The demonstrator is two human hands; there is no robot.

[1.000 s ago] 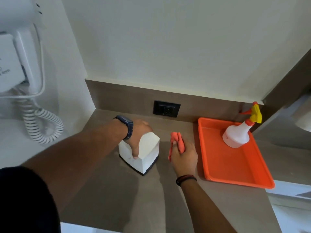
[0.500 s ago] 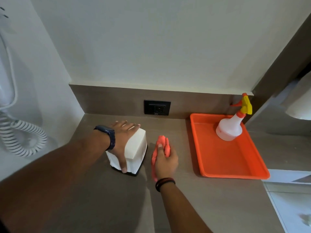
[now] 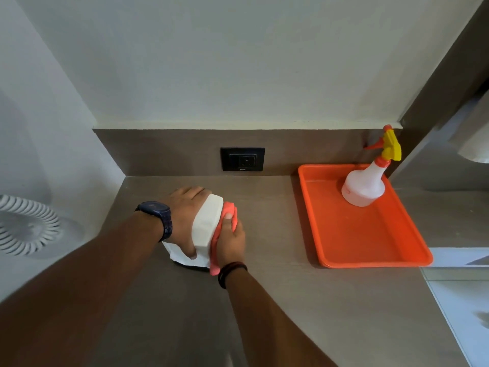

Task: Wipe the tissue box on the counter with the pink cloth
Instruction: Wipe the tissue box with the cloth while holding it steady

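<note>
Your right hand (image 3: 229,243) is closed around the pink cloth (image 3: 225,223), thumb on top, and presses the cloth flat against the right face of the tissue box (image 3: 205,229). A dark band (image 3: 232,272) circles the right wrist. Your left hand (image 3: 185,218) lies over the left side and top of the tissue box, fingers spread and curled around it, thumb down the near face; a dark wristwatch (image 3: 158,215) sits on that wrist. The tissue box is white with a dark base and stands on the counter (image 3: 264,300), left of centre and well apart from the orange tray (image 3: 370,242). The orange tray rests on the counter at the right. A white spray bottle (image 3: 365,181) with a yellow and orange trigger head stands upright in its far corner. A black wall socket (image 3: 242,159) is set in the backsplash behind the box. A coiled white cord (image 3: 26,226) shows at the left edge.
</note>
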